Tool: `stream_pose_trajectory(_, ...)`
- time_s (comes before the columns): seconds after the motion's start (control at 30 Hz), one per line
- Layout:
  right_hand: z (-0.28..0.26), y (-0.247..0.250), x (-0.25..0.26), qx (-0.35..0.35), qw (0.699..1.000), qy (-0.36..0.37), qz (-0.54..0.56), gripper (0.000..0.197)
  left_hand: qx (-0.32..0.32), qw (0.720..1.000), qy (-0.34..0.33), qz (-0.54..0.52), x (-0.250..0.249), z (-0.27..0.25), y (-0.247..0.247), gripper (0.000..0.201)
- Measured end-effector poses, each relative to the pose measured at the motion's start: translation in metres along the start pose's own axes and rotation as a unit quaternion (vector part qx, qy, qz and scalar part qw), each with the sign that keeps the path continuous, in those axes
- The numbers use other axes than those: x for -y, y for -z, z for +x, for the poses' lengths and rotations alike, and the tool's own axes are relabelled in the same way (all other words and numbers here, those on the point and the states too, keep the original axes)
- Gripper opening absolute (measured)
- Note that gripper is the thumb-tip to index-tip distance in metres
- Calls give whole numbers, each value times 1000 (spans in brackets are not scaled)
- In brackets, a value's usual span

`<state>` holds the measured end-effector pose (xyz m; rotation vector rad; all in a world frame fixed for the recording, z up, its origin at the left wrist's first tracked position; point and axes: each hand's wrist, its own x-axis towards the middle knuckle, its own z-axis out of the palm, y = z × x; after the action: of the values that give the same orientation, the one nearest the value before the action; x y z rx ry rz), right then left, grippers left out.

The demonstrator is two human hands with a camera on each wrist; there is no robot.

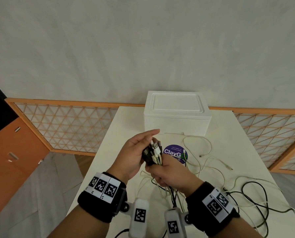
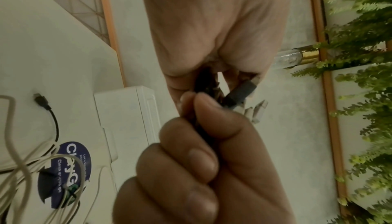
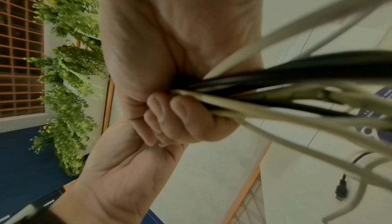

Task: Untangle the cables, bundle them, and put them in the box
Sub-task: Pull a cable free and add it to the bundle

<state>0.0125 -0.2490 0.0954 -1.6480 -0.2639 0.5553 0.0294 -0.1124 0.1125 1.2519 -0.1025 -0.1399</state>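
Observation:
Several white and black cables are gathered into one bundle (image 1: 154, 152) with their USB plug ends pointing up. My right hand (image 1: 160, 170) grips the bundle in a fist just below the plugs; the wrist view shows its fingers (image 3: 169, 110) wrapped round black and cream cords (image 3: 275, 83). My left hand (image 1: 148, 148) cups and pinches the plug ends, index finger stretched toward the box. A dark plug (image 2: 239, 93) lies against its fingers. The loose cable tails (image 1: 203, 162) trail over the table to the right. The white foam box (image 1: 176, 117) stands behind with its lid on.
A round purple sticker (image 1: 175, 152) lies on the cream table (image 1: 229, 143) in front of the box. A black cable (image 1: 256, 194) loops near the right front edge. A wooden lattice screen (image 1: 66, 127) runs behind the table; an orange cabinet (image 1: 11, 160) stands far left.

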Motion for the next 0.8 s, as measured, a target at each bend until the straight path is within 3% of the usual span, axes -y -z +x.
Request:
stream_pose_trajectory(0.1, 2, 1, 2, -4, 999, -9, -40, 16, 40, 999, -27, 23, 3, -2, 0, 31)
stream_pose_trajectory(0.2, 4, 0, 0, -17, 997, -10, -79, 18, 57, 985, -80, 142, 3, -4, -2, 22)
stream_pose_trajectory(0.27, 4, -1, 1, -31, 997, -8, -76, 12, 49, 966, -126, 218, 7, -3, -2, 11)
stream_pose_trajectory(0.33, 6, 0, 1, -39, 995, -9, -87, 18, 15, 959, -146, 244, 11, -3, -1, 9)
stream_pose_trajectory(0.43, 6, 2, 2, -50, 995, -14, -91, 15, -1, 956, -137, 261, 15, -1, 3, 25)
stream_pose_trajectory(0.5, 5, 3, 3, -53, 996, -17, -63, 12, 47, 962, -118, 243, 14, -1, 8, 43)
stream_pose_trajectory(0.57, 5, 4, 4, -51, 998, -11, -35, 25, 92, 974, -109, 177, 12, -2, 12, 69)
stream_pose_trajectory(0.6, 4, 5, 5, -55, 998, -8, -29, 27, 87, 977, -118, 153, 11, -2, 13, 70)
stream_pose_trajectory(0.7, 3, 6, 6, -55, 998, 6, -10, 26, 46, 970, -165, 174, 11, -5, 11, 35)
stream_pose_trajectory(0.8, 0, 4, 5, -37, 999, 21, 14, 35, 67, 958, -190, 205, 13, -8, 14, 16)
